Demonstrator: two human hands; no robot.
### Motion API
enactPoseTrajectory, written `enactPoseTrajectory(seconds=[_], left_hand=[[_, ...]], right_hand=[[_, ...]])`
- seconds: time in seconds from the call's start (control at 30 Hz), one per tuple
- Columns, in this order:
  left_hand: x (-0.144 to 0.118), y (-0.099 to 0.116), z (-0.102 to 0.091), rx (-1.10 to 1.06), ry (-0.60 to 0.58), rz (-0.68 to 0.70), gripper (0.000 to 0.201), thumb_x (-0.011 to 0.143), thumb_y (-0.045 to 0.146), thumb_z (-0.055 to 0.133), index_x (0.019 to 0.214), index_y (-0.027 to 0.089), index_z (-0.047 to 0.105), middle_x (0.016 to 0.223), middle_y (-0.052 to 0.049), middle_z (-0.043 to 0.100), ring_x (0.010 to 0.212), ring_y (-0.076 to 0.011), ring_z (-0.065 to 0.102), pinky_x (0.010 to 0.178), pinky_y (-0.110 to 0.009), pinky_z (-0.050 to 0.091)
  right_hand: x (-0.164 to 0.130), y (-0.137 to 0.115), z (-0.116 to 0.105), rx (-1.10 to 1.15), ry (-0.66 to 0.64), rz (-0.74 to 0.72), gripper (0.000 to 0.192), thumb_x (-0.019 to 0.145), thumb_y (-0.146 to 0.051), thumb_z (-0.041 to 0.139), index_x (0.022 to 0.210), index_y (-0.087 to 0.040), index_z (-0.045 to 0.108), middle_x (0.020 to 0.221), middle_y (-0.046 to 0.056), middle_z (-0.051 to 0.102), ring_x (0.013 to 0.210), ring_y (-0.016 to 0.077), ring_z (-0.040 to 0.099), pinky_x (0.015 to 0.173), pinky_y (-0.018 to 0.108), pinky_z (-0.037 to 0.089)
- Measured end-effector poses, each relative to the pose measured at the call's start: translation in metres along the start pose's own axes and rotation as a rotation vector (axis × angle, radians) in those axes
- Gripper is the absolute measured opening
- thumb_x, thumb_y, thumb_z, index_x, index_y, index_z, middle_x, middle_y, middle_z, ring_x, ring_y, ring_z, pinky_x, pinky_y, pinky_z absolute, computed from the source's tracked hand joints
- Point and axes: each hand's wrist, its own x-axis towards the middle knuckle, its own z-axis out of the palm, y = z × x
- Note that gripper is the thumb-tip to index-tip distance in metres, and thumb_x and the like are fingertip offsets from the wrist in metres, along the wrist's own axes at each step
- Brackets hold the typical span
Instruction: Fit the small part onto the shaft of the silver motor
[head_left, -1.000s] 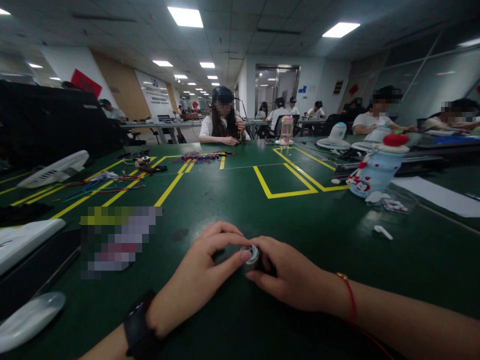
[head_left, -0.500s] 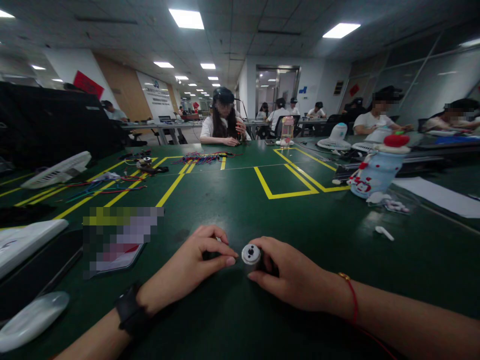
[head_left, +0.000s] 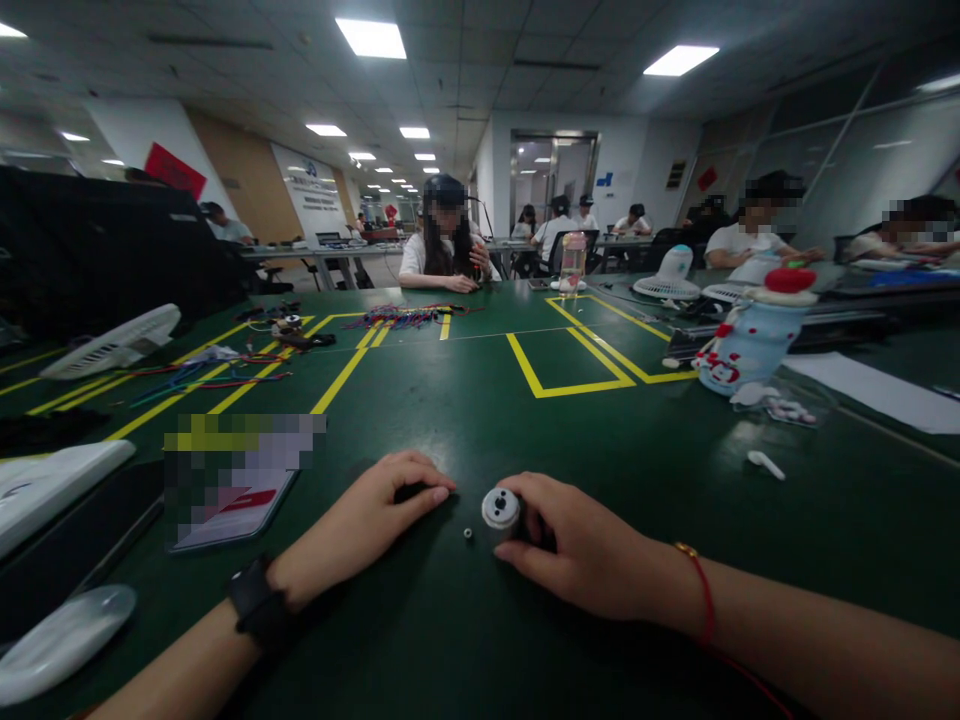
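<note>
My right hand [head_left: 577,545] is wrapped round a small silver metal cylinder, like a small motor [head_left: 500,510], that stands upright on the green table. Its round top face has a dark centre hole and smaller dark holes. Just left of it lies a tiny metal ring-like piece [head_left: 468,534], too small to name surely. My left hand [head_left: 390,505] rests on the table left of that piece, not touching it. Its thumb and forefinger are a little apart with nothing seen between them; the other fingers are partly hidden.
On the left are a phone [head_left: 247,500], a white mouse [head_left: 67,640] and loose wires [head_left: 202,375]. A light blue bottle [head_left: 754,335] and a white earbud [head_left: 766,464] are on the right. Yellow tape [head_left: 585,390] marks the table; a person [head_left: 446,240] sits opposite.
My left hand has drawn back left, away from the cylinder, and its fingertips have parted from the tiny piece, which now shows on the table. My right hand keeps its hold.
</note>
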Motion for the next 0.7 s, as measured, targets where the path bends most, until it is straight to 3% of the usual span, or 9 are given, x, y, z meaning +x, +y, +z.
enactPoseTrajectory(seconds=[0.13,0.37,0.7], left_hand=[[0.002,-0.013,-0.006,0.031,0.075,-0.072,0.026,0.092,0.04,0.051,0.095,0.023,0.071,0.103,-0.005,0.067,0.099,-0.0238,0.061,0.091,-0.039,0.045],[0.002,-0.024,-0.008,0.056,0.08,-0.08,0.022,0.088,0.039,0.057,0.097,0.025,0.071,0.105,-0.004,0.066,0.1,-0.0247,0.06,0.091,-0.04,0.044],[-0.007,0.008,0.004,0.055,-0.129,0.043,0.023,0.079,0.038,0.071,0.1,0.029,0.069,0.11,-0.001,0.062,0.105,-0.0237,0.055,0.092,-0.037,0.04]], right_hand=[[-0.001,0.0,-0.001,0.006,0.001,0.004,0.035,0.084,-0.028,0.064,0.117,-0.02,0.054,0.095,0.004,0.059,0.071,0.014,0.052,0.063,0.028,0.042],[0.0,0.001,0.0,0.012,0.0,0.001,0.035,0.084,-0.028,0.064,0.116,-0.021,0.053,0.092,0.002,0.059,0.071,0.0138,0.053,0.062,0.027,0.042],[0.001,0.003,0.003,-0.002,0.012,-0.006,0.031,0.083,-0.026,0.064,0.112,-0.021,0.054,0.093,0.002,0.058,0.071,0.0138,0.052,0.063,0.028,0.042]])
